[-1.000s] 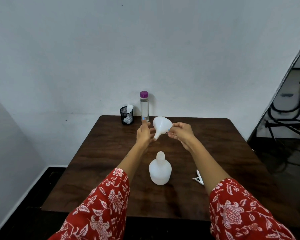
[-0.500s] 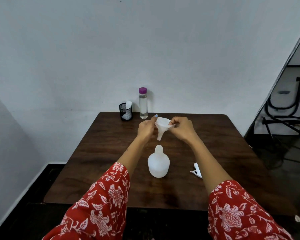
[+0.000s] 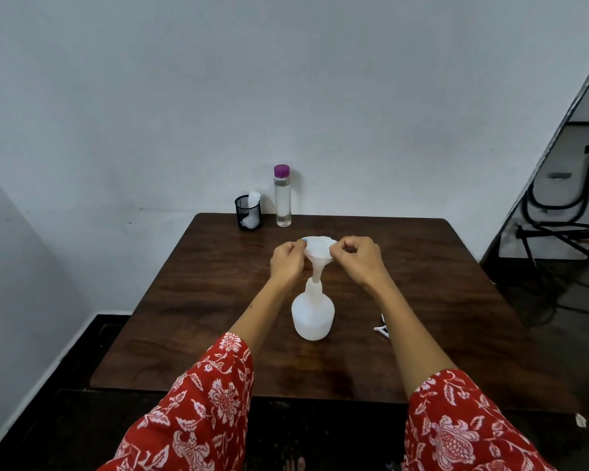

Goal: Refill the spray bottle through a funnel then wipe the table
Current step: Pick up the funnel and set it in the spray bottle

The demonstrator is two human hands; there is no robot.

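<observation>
- Spray bottle (image 3: 313,312): white, translucent plastic, squat rounded body narrowing to a short neck. It stood upright near the middle of the table (image 3: 439,294), with no spray head on it. No label or writing could be read on it.
- Funnel (image 3: 318,254): white plastic, wide shallow cone on a narrow straight stem. It was upright, stem tip at the bottle's mouth; how far in it sat could not be told.
- Left hand (image 3: 286,263): fingers curled, pinching the funnel's rim on its left side.
- Right hand (image 3: 357,258): fingers curled, thumb and forefinger pinching the rim on its right side.
- Spray head (image 3: 381,329): white plastic part lying on the table to the right of the bottle, mostly hidden behind the right forearm.
- Water bottle (image 3: 282,198): tall, slim, clear cylinder with a purple cap, clear liquid inside, upright at the table's far edge. No readable print.
- Mesh cup (image 3: 248,212): black wire mesh, round, just left of the water bottle, holding a crumpled white cloth or tissue (image 3: 253,200).
- Table: dark brown wood grain, glossy, rounded corners.
- Sleeves (image 3: 198,413): red fabric with white floral print.
</observation>
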